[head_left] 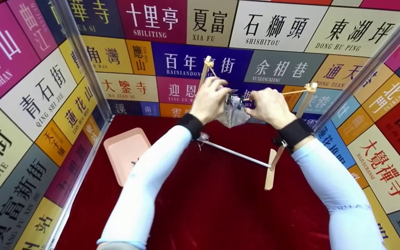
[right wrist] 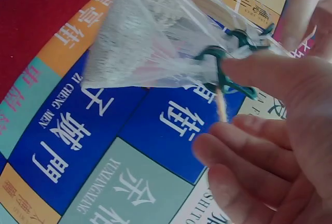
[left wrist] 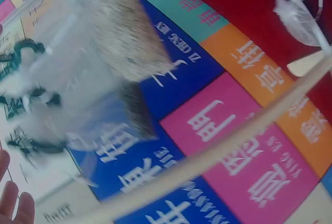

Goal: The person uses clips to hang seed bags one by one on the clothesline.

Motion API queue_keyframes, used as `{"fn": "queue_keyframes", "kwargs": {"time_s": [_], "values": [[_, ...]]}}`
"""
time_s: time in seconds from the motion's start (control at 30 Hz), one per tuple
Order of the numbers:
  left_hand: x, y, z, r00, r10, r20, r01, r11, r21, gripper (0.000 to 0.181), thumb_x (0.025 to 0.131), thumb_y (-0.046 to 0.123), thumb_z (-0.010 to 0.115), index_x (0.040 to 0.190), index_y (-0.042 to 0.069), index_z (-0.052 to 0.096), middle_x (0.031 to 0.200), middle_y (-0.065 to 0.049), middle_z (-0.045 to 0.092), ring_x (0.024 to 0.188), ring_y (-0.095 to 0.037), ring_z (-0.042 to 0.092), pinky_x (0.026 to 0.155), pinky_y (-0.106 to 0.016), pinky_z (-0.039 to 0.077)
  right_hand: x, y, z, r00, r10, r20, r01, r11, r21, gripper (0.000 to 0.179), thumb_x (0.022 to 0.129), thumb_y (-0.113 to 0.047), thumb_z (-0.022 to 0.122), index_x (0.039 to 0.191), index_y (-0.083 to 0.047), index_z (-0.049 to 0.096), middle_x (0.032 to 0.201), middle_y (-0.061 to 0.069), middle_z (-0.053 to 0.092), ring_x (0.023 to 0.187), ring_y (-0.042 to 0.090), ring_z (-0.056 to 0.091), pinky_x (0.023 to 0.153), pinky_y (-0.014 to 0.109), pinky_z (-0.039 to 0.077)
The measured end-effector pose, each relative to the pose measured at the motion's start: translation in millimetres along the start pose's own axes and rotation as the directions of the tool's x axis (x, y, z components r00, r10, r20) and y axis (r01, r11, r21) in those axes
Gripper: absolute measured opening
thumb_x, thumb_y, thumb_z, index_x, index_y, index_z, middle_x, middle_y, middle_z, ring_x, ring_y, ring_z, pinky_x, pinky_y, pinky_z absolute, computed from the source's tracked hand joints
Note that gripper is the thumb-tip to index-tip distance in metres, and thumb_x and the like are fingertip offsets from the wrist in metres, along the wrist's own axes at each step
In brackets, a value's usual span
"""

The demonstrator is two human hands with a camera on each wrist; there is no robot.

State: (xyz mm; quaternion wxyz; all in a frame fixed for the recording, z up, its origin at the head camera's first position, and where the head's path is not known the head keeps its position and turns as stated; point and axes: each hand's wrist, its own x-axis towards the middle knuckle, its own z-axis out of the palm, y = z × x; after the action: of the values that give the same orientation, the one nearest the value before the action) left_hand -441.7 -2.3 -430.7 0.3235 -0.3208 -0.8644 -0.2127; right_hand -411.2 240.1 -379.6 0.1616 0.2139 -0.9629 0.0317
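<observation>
Clear plastic bags [head_left: 233, 116] of pale grainy material hang bunched between both hands, their necks bound with green ties [right wrist: 212, 68]. With its thumb at one tie, my right hand [head_left: 271, 107] grips the bound neck; a short tan strand [right wrist: 221, 105] runs from there to its fingertips. My left hand [head_left: 212, 99] is bent close beside the bag necks, its hold mostly out of the left wrist view, where a few loosely curled fingers [left wrist: 15, 203] show at the edge. A tan cord [head_left: 293, 92] stretches from the right wooden post [head_left: 306, 100] towards my right hand.
Another wooden post [head_left: 203, 73] rises behind my left hand. Low down, a white rod [head_left: 234, 152] meets a flat wooden stick [head_left: 270, 177]; crumpled clear plastic [head_left: 203, 136] clings to its left end. A pink tray [head_left: 120, 149] lies left on red cloth. Sign-covered panels surround three sides.
</observation>
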Motion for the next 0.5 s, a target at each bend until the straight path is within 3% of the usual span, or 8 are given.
{"fn": "queue_keyframes", "kwargs": {"time_s": [0.17, 0.3, 0.5], "values": [[-35.3, -31.4, -11.1, 0.994, -0.099, -0.036, 0.097, 0.994, -0.059, 0.026, 0.102, 0.006, 0.067, 0.124, 0.008, 0.081, 0.135, -0.014, 0.078, 0.131, -0.035, 0.067, 0.123, -0.047, 0.055, -20.1, 6, 12, 0.999, 0.031, 0.017, -0.031, 0.999, 0.017, 0.028, 0.094, -0.034, 0.085, 0.099, -0.006, 0.082, 0.095, 0.019, 0.083, 0.084, 0.046, 0.077, 0.072, 0.064, 0.064], [-65.6, -56.4, -17.2, 0.984, -0.181, -0.002, 0.18, 0.982, -0.053, 0.024, 0.105, 0.01, 0.067, 0.124, 0.007, 0.081, 0.129, -0.014, 0.08, 0.124, -0.035, 0.07, 0.113, -0.046, 0.061, -32.1, 15, 23, 0.995, 0.066, 0.073, -0.069, 0.997, 0.034, 0.025, 0.096, -0.031, 0.081, 0.099, -0.007, 0.081, 0.098, 0.02, 0.083, 0.088, 0.047, 0.077, 0.076, 0.065, 0.064], [-110.1, -90.6, -22.3, 0.944, -0.318, 0.087, 0.32, 0.947, -0.005, 0.031, 0.102, 0.006, 0.064, 0.129, 0.006, 0.08, 0.128, -0.015, 0.08, 0.122, -0.036, 0.072, 0.107, -0.048, 0.063, -51.0, 31, 42, 0.989, 0.089, 0.119, -0.097, 0.994, 0.059, 0.026, 0.097, -0.029, 0.078, 0.105, -0.005, 0.079, 0.099, 0.022, 0.082, 0.089, 0.05, 0.077, 0.078, 0.067, 0.063]]}}
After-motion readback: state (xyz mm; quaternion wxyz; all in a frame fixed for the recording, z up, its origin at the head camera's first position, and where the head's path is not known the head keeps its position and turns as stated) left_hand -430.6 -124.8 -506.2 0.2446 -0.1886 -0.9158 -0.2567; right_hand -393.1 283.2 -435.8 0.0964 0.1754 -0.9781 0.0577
